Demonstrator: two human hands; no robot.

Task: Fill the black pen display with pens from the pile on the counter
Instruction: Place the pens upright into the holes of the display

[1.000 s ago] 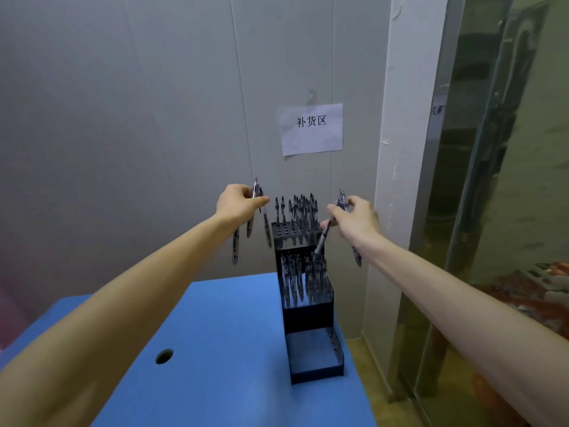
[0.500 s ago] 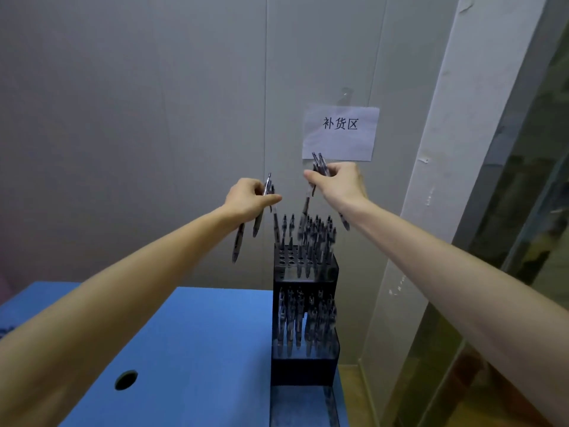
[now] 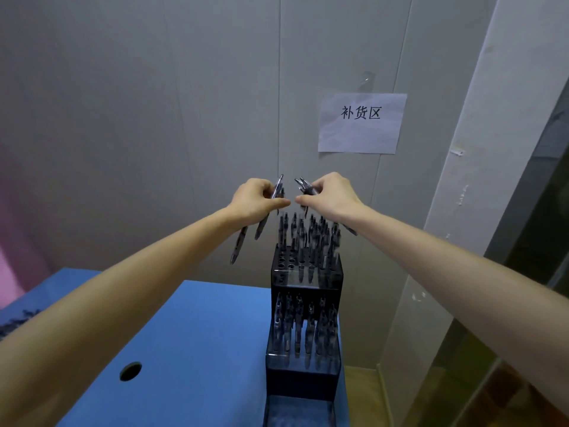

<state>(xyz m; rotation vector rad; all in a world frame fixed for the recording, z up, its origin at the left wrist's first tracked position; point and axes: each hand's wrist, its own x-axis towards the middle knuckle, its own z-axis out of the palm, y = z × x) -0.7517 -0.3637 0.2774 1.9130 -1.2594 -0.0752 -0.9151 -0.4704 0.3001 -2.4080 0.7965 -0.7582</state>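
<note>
The black stepped pen display (image 3: 304, 380) stands on the blue counter (image 3: 200, 349) against the wall. Its top tier (image 3: 278, 275) holds several upright pens on the right, with open holes on the left. The middle tier (image 3: 303, 326) is packed with pens. My left hand (image 3: 257, 200) is shut on a few dark pens (image 3: 243, 238) that hang down left of the display. My right hand (image 3: 331, 195) is shut on a few pens (image 3: 303, 186) just above the top tier. The two hands nearly touch.
A paper sign (image 3: 361, 123) hangs on the grey wall behind. A round hole (image 3: 130, 371) is cut in the counter at the left front. More pens (image 3: 15, 322) lie at the far left edge. A white pillar (image 3: 462, 180) and glass panel (image 3: 529, 272) stand at the right.
My right hand has come down and leftward from in front of the sign to just above the top tier. My left hand has closed in toward it. The view has shifted slightly.
</note>
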